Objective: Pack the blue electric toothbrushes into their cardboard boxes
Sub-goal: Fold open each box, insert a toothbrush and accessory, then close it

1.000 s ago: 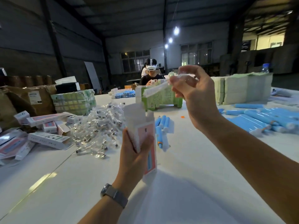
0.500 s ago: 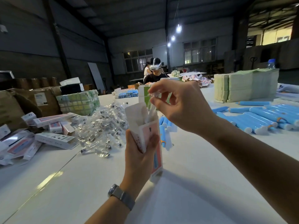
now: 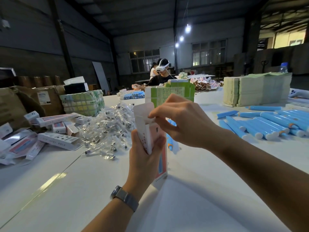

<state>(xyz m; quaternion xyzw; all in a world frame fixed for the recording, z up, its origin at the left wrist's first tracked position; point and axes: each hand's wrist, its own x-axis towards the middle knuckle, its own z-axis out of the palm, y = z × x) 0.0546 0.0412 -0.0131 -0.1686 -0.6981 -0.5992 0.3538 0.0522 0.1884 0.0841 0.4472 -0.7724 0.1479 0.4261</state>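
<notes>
pink and white tall cardboard box [image 3: 161,158] stands up on the white table [image 3: 83,190], with its top flap open. the left hand [image 3: 145,154] wraps round the middle of the box and grips it. the right hand [image 3: 180,121] sits at the open top, with its fingertips [image 3: 150,115] curled at the mouth of the box. it may be pushing something small down inside, but i cannot tell if it holds anything. to do this well, i think the box should be kept straight and not squeezed, so the mouth does not go flat. then the flap can be tucked in gently. more blue plastic toothbrush handles [image 3: 267,124] lie in a pile on the right, well apart, waiting for boxes.
</notes>
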